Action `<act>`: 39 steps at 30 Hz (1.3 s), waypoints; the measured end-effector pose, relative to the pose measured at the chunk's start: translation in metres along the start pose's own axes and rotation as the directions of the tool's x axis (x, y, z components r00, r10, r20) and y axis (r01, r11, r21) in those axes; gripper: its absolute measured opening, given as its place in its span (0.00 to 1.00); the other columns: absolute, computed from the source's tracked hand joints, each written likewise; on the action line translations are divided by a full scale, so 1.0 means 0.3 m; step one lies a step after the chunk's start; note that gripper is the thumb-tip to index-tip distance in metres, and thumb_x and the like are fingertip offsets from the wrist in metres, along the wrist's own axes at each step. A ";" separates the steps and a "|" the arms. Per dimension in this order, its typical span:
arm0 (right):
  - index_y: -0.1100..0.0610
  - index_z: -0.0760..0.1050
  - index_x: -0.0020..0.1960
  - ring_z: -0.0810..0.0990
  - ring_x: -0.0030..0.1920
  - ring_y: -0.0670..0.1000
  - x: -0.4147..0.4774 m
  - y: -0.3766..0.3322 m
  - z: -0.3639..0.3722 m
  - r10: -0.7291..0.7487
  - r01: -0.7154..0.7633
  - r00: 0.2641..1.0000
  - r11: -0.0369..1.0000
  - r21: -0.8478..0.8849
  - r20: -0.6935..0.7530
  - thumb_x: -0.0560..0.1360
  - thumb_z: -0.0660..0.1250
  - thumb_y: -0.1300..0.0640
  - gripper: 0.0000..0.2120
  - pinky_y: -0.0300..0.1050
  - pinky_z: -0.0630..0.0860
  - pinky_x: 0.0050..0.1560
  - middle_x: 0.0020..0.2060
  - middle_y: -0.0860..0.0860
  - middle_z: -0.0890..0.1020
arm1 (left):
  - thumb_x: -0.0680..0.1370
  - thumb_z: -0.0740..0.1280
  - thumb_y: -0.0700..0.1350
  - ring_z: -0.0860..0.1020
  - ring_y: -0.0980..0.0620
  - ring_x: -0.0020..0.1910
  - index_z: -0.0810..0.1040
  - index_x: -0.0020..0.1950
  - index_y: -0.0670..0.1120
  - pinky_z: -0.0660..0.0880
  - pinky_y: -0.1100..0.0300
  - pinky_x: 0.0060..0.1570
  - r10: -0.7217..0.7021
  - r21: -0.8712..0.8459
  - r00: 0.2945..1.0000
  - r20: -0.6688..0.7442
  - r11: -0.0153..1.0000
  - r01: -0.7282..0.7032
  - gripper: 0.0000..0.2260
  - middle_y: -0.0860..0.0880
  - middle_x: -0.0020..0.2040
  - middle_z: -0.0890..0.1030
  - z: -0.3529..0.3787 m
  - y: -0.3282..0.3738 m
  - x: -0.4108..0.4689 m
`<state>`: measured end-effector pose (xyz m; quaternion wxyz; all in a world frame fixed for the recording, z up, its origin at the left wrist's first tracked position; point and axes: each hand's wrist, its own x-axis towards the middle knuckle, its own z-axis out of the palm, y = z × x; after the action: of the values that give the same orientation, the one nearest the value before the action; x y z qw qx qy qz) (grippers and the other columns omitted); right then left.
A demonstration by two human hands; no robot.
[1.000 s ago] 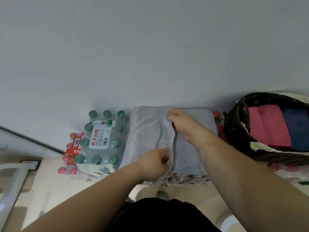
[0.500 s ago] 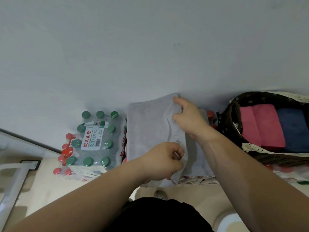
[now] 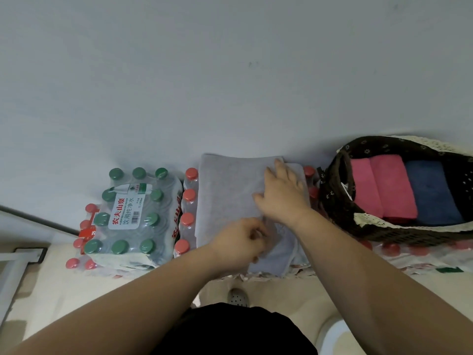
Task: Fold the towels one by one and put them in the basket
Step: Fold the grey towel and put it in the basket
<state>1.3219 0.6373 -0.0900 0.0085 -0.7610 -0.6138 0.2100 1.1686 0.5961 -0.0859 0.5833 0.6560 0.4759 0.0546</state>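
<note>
On top of a pack of red-capped bottles [image 3: 189,197] pushed against the wall [image 3: 230,73], the grey towel [image 3: 227,190] lies partly folded. Its far edge touches the wall and its near edge hangs a little over the front of the pack. The right hand [image 3: 281,198] rests flat on the towel's far right part, fingers straight and spread, pressing the top layer down. The left hand [image 3: 240,242] is at the near edge with its fingers curled in and seems to pinch a fold of cloth.

The towel looks light, soft and limp. It should crease wherever it is pressed and sag wherever it is not held. The bottle caps under it make a bumpy bed, so a flat palm will likely smooth it better than fingertips. Corners or the doubled edge look like the best places to take hold, since a grip in the middle would bunch it.

The basket [image 3: 335,201] stands just beside the towel on the right. It holds folded pink towels [image 3: 384,185] and a blue towel [image 3: 432,190], and its right end is cut off. A pack of green-capped bottles [image 3: 128,213] sits to the left.

Both hands hide the fold line. What the left fingertips grip cannot be made out, nor can the number of layers.
</note>
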 end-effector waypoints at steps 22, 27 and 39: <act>0.47 0.68 0.73 0.64 0.66 0.58 0.039 -0.296 0.121 -0.334 0.334 0.943 0.941 -0.049 0.012 0.80 0.58 0.42 0.23 0.53 0.61 0.70 0.66 0.53 0.65 | 0.71 0.73 0.52 0.75 0.54 0.34 0.77 0.36 0.46 0.69 0.60 0.32 -0.103 0.253 0.846 -0.523 0.929 0.269 0.11 0.52 0.33 0.78 -0.126 -0.256 -0.197; 0.38 0.65 0.74 0.63 0.68 0.58 0.041 -0.310 0.135 -0.333 0.336 0.941 0.940 -0.053 0.065 0.81 0.56 0.41 0.22 0.55 0.60 0.70 0.67 0.54 0.64 | 0.69 0.72 0.47 0.68 0.56 0.28 0.70 0.31 0.45 0.65 0.61 0.30 -0.051 0.195 0.850 -0.524 0.964 0.178 0.14 0.52 0.28 0.71 -0.110 -0.253 -0.188; 0.58 0.73 0.66 0.74 0.59 0.57 0.022 -0.411 0.107 -0.312 0.288 0.938 0.944 -0.158 -0.152 0.81 0.54 0.40 0.25 0.53 0.72 0.56 0.61 0.55 0.75 | 0.72 0.71 0.41 0.71 0.51 0.30 0.72 0.34 0.44 0.72 0.54 0.33 -0.237 -0.287 0.900 -0.366 0.949 0.133 0.10 0.49 0.30 0.73 -0.164 -0.280 -0.221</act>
<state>1.1975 0.6659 -0.0880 0.0434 -0.6728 -0.7322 0.0969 1.0548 0.5743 -0.1069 0.5570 0.5021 0.6335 0.1905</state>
